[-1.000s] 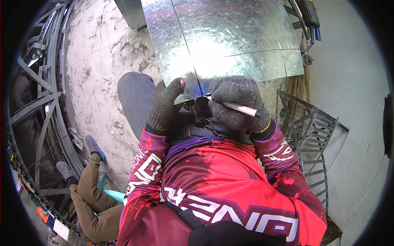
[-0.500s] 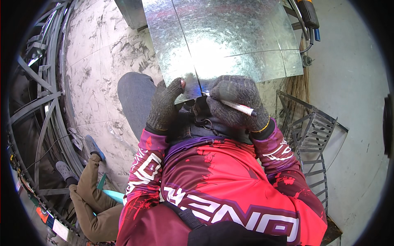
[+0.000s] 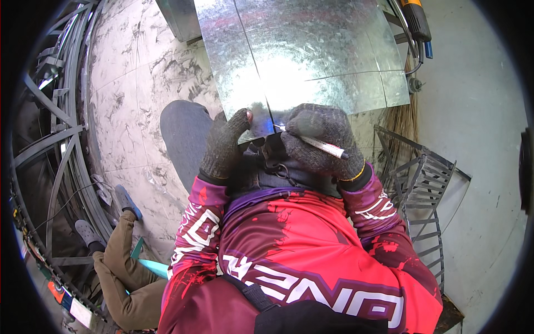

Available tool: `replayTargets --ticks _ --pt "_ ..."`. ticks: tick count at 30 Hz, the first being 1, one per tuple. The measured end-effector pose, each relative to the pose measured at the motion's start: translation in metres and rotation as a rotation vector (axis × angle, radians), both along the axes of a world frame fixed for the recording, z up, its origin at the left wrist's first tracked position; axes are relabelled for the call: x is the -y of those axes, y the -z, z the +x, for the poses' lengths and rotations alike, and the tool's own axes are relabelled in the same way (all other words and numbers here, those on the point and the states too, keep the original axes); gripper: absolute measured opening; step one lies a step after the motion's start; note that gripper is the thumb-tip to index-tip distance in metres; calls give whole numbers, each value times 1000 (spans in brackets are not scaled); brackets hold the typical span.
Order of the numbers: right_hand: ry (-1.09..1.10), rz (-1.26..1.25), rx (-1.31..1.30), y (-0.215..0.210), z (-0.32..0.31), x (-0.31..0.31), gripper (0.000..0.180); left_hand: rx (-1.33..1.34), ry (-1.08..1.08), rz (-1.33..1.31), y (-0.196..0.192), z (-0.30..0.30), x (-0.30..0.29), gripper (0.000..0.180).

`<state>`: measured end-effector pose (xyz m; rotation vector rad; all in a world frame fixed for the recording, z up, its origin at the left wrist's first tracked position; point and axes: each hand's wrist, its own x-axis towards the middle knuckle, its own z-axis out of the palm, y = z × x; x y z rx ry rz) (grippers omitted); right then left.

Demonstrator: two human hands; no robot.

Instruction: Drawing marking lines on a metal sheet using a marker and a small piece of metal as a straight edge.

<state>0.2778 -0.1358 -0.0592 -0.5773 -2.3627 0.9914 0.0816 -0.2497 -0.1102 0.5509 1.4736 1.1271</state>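
Fingers (image 3: 311, 158) of the gloved right hand (image 3: 320, 139) clench around a white marker pen (image 3: 317, 145), its tip touching the galvanised steel sheet (image 3: 300, 55) near the sheet's lower edge, at the centre of the frame. Beside it, the gloved left hand (image 3: 225, 142) pinches that same lower edge, thumb on top. The sheet fills the upper centre, crossed by drawn lines. At upper right lies an orange-and-black power tool (image 3: 416, 19). At lower left, another person's brown-trousered legs (image 3: 119, 278) rest on the marbled tile floor (image 3: 133, 83). A grey metal frame (image 3: 414, 183) stands at right.
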Motion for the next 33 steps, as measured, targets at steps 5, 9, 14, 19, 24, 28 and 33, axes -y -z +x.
replayTargets --ticks 5,9,14,19,24,28,33 --pt "24 -17 -84 1 0 0 16 -203 87 62 -1 1 1 26" --pt "-10 3 -65 -1 -1 0 15 -126 46 31 -4 2 0 28" --pt "19 41 -67 1 -3 0 14 -219 87 86 -4 3 1 34" --pt "44 30 -46 -1 -6 1 14 -88 -26 137 -13 9 -4 30" --pt "-48 7 61 -10 1 -1 16 -136 11 135 -5 2 -1 24" --pt "-41 13 31 -7 0 0 17 -493 231 201 2 -3 3 24" --pt "-15 48 2 -3 0 0 14 -397 205 137 3 -2 2 24"
